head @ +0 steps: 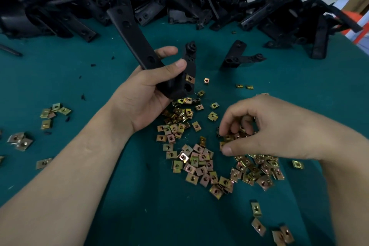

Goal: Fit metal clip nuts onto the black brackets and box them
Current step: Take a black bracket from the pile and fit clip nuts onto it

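Here, left hand [145,94] around bracket [131,34], right hand [265,126] curled on clip nuts [197,164].

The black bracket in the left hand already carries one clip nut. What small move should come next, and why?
Probably pinch one of the loose clip nuts with the right hand and lift it to the black bracket: the hole below its fitted clip nut looks empty.

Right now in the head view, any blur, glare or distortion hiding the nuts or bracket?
Head view: wide-angle bows the table edges and stretches the forearms; right hand, picking at the nuts, is slightly soft; the bracket in the left hand is dark with little detail, yet its fitted nut reads clearly; light is soft, no glare.
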Available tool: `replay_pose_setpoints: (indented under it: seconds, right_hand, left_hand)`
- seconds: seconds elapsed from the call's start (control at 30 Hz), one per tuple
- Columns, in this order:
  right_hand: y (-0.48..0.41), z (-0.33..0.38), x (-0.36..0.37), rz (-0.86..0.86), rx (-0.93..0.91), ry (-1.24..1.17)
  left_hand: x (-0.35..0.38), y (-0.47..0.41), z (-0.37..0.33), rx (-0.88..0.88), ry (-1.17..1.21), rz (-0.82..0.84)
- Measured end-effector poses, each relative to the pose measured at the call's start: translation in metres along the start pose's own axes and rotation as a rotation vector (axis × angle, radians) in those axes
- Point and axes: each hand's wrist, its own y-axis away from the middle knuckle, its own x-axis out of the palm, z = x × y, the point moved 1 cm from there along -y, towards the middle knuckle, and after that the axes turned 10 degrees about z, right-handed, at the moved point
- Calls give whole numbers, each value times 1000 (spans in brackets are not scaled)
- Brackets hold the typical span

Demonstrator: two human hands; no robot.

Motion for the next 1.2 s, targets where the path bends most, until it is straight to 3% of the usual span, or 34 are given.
replay_pose_setpoints:
  seconds: [0.3,0.53,0.73,0.83,1.0,1.1,1.2]
  right_hand:
    - [-3,7,6,-10,-33,80]
    - [0,6,-4,-143,-137,-394]
    - [-2,6,3,115,-84,-260]
    - [-5,6,7,139,-48,-273]
    - [-10,7,4,-134,-88,-465]
    - [-12,10,2,-300,-166,-810]
    - [-17,16,8,-338,-270,-1077]
  left_hand:
    - [-2,0,1,-16,-36,-10]
    - [-1,3,1,-47,-50,79]
    - [0,4,2,-68,-45,136]
    - [1,3,2,-68,-54,137]
    - [3,4,2,-82,-68,126]
    - [4,5,2,-94,-74,129]
    - [6,6,2,-105,-79,171]
